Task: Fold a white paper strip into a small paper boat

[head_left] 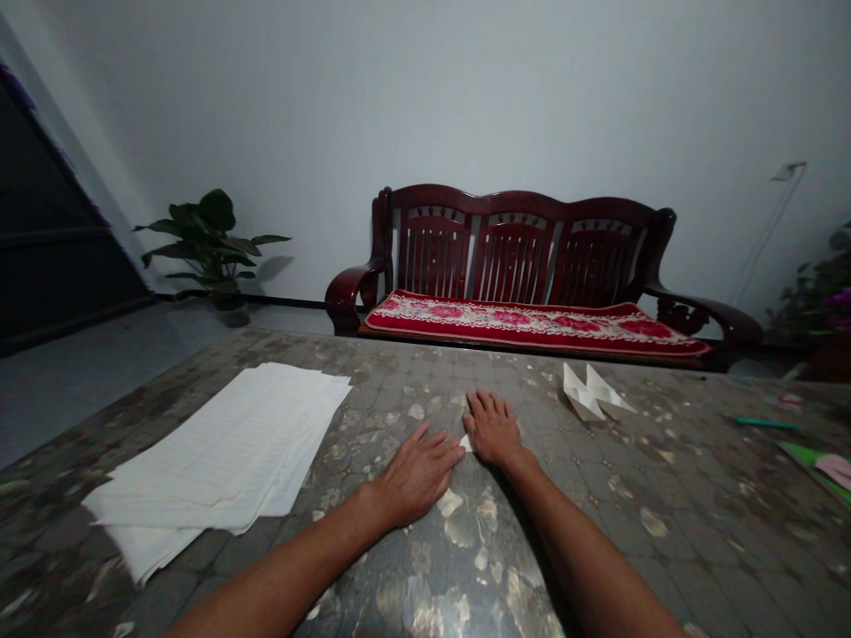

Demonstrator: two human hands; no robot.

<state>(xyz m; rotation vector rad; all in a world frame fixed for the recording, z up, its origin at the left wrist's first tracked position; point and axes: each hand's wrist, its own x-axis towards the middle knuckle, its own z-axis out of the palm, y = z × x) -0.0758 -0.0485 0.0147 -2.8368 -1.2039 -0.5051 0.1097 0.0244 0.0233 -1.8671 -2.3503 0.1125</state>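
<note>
A small piece of folded white paper (466, 442) lies on the table, mostly covered, with only a little corner showing between my hands. My left hand (420, 471) rests palm down at its left side, fingers stretched out and their tips touching the paper. On the other side, my right hand (492, 429) lies flat with fingers extended, its thumb side against the paper. Both hands are open and press on the tabletop. To the right stands a folded white paper shape (595, 394) with pointed, upright corners.
A loose stack of lined paper sheets (222, 443) lies left on the patterned table (565, 549). At the right are a green pen-like stick (764, 423) and a green and pink item (824, 465). Beyond the table stand a wooden bench (511, 257) and a potted plant (211, 244).
</note>
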